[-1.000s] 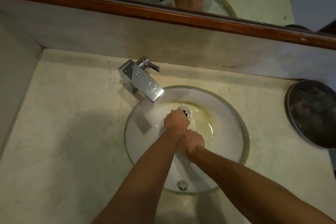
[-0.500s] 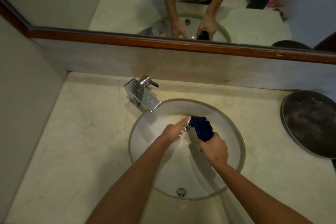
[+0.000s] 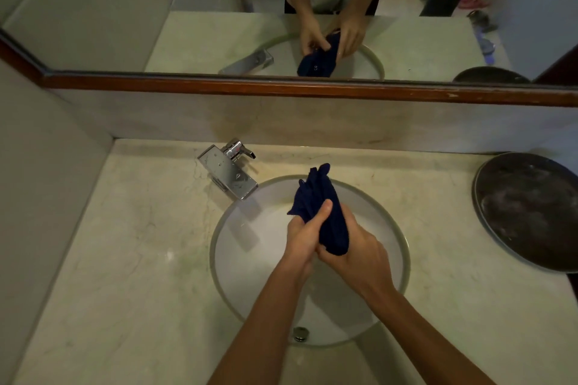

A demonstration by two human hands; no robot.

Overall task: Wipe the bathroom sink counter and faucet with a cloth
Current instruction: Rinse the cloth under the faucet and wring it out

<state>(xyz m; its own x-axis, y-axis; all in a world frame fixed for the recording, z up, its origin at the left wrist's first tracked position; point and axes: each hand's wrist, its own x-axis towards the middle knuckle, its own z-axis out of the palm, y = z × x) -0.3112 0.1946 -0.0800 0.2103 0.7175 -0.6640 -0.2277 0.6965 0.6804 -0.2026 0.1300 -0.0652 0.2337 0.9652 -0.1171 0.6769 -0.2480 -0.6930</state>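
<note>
Fingers (image 3: 325,208) of both hands grip cloth (image 3: 322,197) above marble counter's (image 3: 131,259) basin (image 3: 250,244).

Open counter (image 3: 131,259) fills the lower left of the frame, bounded by the side wall at far left. The faucet (image 3: 230,173) projects over the basin (image 3: 250,247) rim at upper centre. A dark round tray (image 3: 528,212) occupies the counter at right.

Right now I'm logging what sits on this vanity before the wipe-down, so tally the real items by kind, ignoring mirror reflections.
Cloths: 1, the dark blue cloth, gripped by the left hand and right hand
Faucets: 1, the chrome faucet
Sink basins: 1, the white basin
Round dark trays: 1, the tray
Total: 4
</note>
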